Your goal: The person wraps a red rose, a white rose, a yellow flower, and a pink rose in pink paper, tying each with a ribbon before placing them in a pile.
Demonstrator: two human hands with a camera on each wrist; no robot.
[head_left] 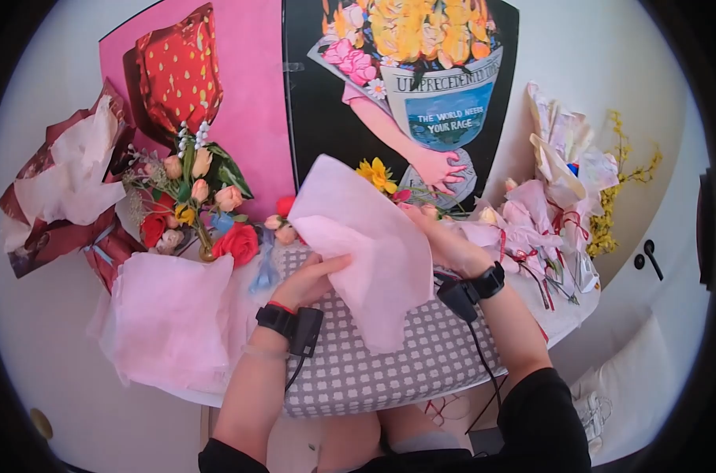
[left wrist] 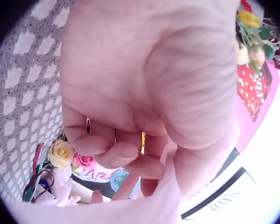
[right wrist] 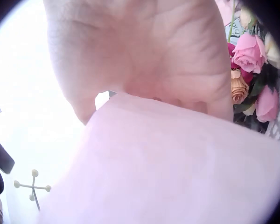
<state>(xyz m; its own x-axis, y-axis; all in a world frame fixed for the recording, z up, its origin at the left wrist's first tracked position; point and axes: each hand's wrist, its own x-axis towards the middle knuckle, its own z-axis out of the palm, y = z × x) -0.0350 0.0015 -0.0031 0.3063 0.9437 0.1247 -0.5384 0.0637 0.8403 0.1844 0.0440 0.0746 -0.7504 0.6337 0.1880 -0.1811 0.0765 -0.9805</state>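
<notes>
Above the patterned cushion [head_left: 326, 378], pink sheet [head_left: 382, 260] between both hands, left fingers' curl [left wrist: 112, 154] visible only at left wrist.

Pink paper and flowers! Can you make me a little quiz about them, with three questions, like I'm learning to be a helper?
1. True or false: the left hand and right hand both hold the pink paper.
2. What colour is the big rose beside the blue ribbon? a) green b) red c) black
3. Fill in: the paper pile lies on the person's ____ side.

Key: 1 true; 2 b; 3 left
</notes>
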